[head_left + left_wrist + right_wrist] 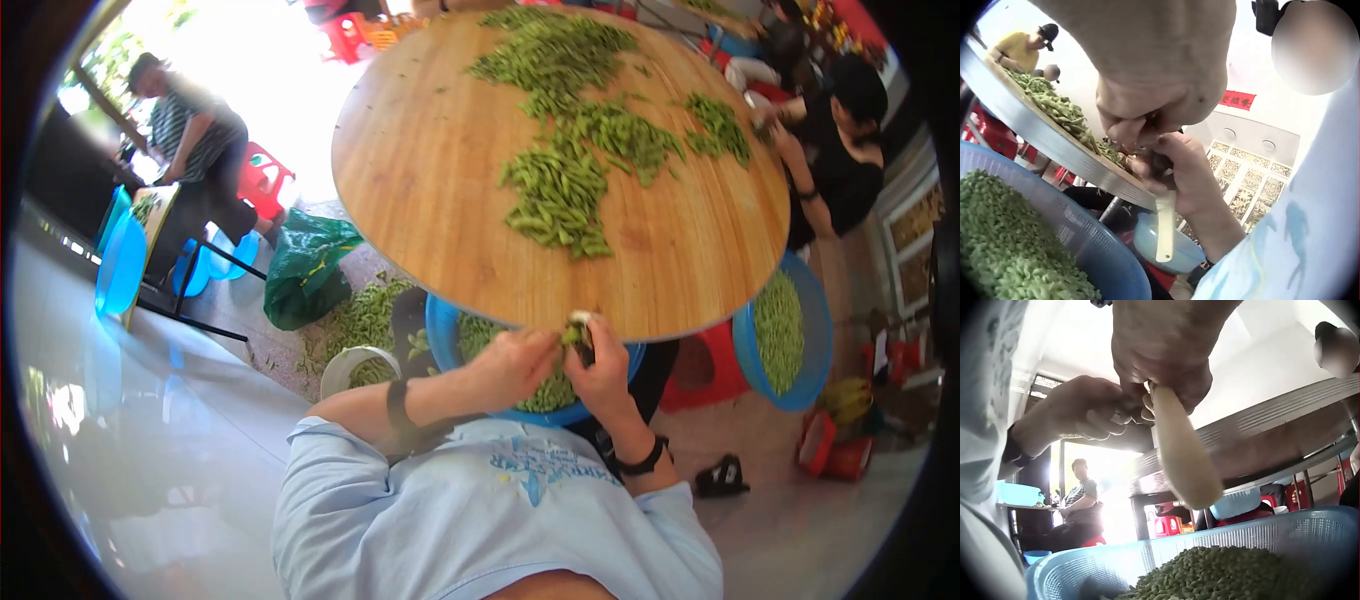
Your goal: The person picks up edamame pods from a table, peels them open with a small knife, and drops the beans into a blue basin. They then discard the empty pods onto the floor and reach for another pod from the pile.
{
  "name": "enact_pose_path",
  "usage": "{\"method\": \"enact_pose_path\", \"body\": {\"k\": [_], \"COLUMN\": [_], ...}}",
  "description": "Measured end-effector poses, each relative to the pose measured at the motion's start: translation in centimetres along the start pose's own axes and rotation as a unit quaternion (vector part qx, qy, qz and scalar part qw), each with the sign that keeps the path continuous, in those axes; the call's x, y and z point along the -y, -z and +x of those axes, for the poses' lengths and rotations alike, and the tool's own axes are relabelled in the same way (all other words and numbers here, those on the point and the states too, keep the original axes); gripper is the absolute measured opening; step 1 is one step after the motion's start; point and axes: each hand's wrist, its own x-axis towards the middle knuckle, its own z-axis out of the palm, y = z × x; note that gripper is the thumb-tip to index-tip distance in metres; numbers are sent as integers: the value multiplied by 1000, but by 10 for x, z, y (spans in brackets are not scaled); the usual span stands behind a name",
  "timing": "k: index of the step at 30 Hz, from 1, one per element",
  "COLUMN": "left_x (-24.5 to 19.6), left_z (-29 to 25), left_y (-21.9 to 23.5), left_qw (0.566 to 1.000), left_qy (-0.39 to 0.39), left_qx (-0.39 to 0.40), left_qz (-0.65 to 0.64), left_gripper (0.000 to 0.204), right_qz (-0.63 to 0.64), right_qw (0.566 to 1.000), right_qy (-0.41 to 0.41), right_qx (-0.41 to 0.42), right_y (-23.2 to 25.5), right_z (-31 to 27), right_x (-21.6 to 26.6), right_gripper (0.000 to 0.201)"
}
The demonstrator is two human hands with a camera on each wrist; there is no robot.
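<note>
Just past the near edge of the round wooden table (430,180), both hands meet over a blue basket (437,335) of shelled green beans (1010,244). My left hand (520,362) pinches a green bean pod (574,336) with curled fingers. My right hand (600,372) grips a tool by its cream handle (1185,456), which points down from the fist in the right wrist view; the tool's working end is hidden between the hands. The fingertips of both hands come together at the pod. Heaps of bean pods (560,195) lie on the tabletop.
A second blue basket of beans (780,335) stands at right by a red stool (705,370). On the floor at left are a green bag (310,265), scattered pods and a white bucket (345,370). One person (840,150) sits at right, another (195,140) at left.
</note>
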Motion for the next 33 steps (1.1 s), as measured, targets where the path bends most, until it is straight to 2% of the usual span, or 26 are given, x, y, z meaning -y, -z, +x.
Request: {"method": "enact_pose_path", "body": {"k": [1, 3, 4, 6, 8, 10, 13, 15, 16, 18, 20, 22, 23, 24, 25, 26, 27, 28, 30, 31, 33], "left_x": [-1, -2, -1, 7, 16, 29, 40, 43, 46, 52, 57, 64, 67, 78, 75, 70, 55, 51, 49, 50, 51], "left_z": [-2, -7, -8, -9, -12, -15, -13, -12, -13, -14, -16, -18, -20, -26, -26, -27, -25, -24, -22, -20, -20], "left_y": [-3, -7, -9, -12, -18, -29, -39, -42, -46, -52, -51, -54, -52, -58, -50, -47, -37, -34, -35, -35, -31], "left_qw": [1000, 999, 1000, 996, 993, 982, 979, 971, 971, 984, 983, 990, 990, 994, 993, 996, 998, 998, 990, 988, 997], "left_qy": [-4, 7, 6, 58, 89, 151, 161, 188, 193, 141, 150, 98, 82, 71, 26, 10, -9, -11, 50, 49, 4], "left_qx": [-2, 17, 6, 3, -12, 14, 16, 41, 30, 41, 42, 83, 102, 83, 93, 58, 22, 48, 64, 77, 24], "left_qz": [-21, -35, -28, -67, -74, -115, -122, -144, -140, -97, -96, -53, -42, -14, 63, 67, 60, 44, -119, -126, -71], "left_gripper": [9, 9, 9, 11, 13, 14, 16, 16, 16, 15, 17, 20, 26, 34, 46, 52, 43, 43, 36, 36, 28], "right_qz": [7, 14, 19, 27, 25, 26, -1, -1, -9, -3, -14, -35, -25, -16, -3, 9, 19, 31, 45, 71, 72], "right_qw": [1000, 995, 995, 992, 994, 995, 993, 992, 992, 991, 992, 990, 990, 989, 990, 992, 988, 983, 979, 978, 980], "right_qy": [20, -84, -73, -83, -58, -36, 34, 29, 18, 22, 4, -21, -43, -67, -76, -88, -116, -145, -175, -172, -166], "right_qx": [4, 60, 63, 88, 90, 92, 109, 120, 128, 132, 124, 133, 135, 134, 116, 95, 101, 105, 96, 96, 83], "right_y": [2, 7, 8, 8, 7, 3, -4, -6, -8, -12, -10, -5, -2, 0, 0, 1, 3, 4, 2, 1, -2], "right_z": [-1, -7, -10, -15, -17, -18, -21, -26, -26, -23, -28, -33, -32, -33, -34, -35, -35, -36, -36, -32, -33], "right_x": [0, 0, -1, -2, 3, 8, 10, 5, 3, 4, 4, -3, -8, -12, -16, -19, -19, -18, -12, -11, -13], "right_gripper": [33, 29, 29, 26, 25, 24, 22, 22, 23, 23, 23, 21, 20, 19, 18, 18, 17, 17, 17, 17, 17]}}
